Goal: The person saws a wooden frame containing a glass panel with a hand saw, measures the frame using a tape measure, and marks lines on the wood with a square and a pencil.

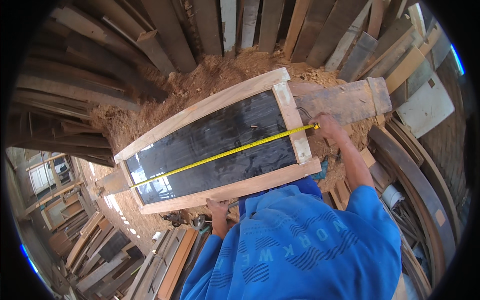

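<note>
the biggest spread around my hands is a sawdust-covered floor [230, 65], and beyond my grip stand rows of leaning boards [207, 25]. to the right of my right hand, long curved timbers [419, 182] sweep back toward me. right before me, reaching leftward from my right hand and passing just beyond my left, lies the pale wooden frame [200, 106], set at a slant around a glossy dark panel [215, 132]. a worn plank [340, 102] juts out past the frame's right end, just beyond my right hand. to the far right of that grip leans a whitish sheet [427, 107]. my right hand [328, 126] is closed on the end of the yellow tape measure [235, 151], just past the right end rail; its blade runs leftward from there across the panel to the left end rail. my left hand [218, 210] has its fingertips at the near rail's edge; whether they pinch it i cannot tell. nearer me than my right hand, a teal tool [323, 170] shows beside the frame's corner. smallest, a brown scrap [254, 126] lies on the panel, left of my right hand.
</note>
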Motion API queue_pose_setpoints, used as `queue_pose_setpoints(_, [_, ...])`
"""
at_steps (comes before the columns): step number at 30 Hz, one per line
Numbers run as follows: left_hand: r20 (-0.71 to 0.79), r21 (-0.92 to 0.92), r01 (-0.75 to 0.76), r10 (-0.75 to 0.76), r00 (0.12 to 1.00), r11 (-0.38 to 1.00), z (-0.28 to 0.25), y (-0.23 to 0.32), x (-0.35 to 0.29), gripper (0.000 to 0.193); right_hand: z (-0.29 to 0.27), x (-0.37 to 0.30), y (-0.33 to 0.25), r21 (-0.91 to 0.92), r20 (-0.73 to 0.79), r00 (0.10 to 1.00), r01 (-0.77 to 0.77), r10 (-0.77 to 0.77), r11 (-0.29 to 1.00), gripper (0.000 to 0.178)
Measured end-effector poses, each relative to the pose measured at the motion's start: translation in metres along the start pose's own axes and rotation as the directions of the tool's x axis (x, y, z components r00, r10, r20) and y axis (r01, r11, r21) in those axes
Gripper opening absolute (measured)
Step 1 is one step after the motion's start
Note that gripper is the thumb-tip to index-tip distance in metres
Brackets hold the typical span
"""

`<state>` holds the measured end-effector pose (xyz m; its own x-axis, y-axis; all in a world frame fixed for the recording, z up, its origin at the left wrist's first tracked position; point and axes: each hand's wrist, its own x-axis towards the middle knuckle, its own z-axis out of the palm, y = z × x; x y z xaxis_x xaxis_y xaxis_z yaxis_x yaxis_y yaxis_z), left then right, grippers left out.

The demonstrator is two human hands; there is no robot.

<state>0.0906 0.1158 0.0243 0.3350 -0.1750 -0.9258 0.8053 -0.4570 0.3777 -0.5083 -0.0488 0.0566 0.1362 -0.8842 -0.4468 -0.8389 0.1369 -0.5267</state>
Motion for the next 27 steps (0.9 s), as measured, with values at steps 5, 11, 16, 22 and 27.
queue_pose_setpoints(5, [-0.064,0.006,-0.027,0.027,0.998,1.000,-0.003,-0.003,0.011,0.072,0.003,0.001,-0.006,0.134,0.200,0.980,-0.014,-0.013,0.991,0.032])
queue_pose_setpoints(11, [-0.069,0.004,-0.013,0.013,0.997,1.000,-0.011,-0.001,0.015,0.074,0.003,0.001,-0.015,0.028,0.159,0.986,-0.048,0.043,0.998,0.037])
queue_pose_setpoints(16, [-0.065,0.001,-0.029,0.029,0.997,1.000,-0.010,-0.002,0.018,0.075,0.008,0.005,-0.004,0.089,0.141,0.990,-0.005,-0.008,0.996,0.035])
queue_pose_setpoints(22, [-0.142,-0.036,-0.030,0.024,0.990,0.999,0.005,-0.002,0.010,0.078,0.012,0.003,-0.001,0.054,0.128,0.992,-0.028,0.021,0.998,0.037])
queue_pose_setpoints(27, [-0.106,0.010,-0.038,0.039,0.994,0.999,0.004,-0.004,0.004,0.073,-0.004,0.000,-0.023,0.117,0.234,0.972,-0.053,0.024,0.992,0.038])
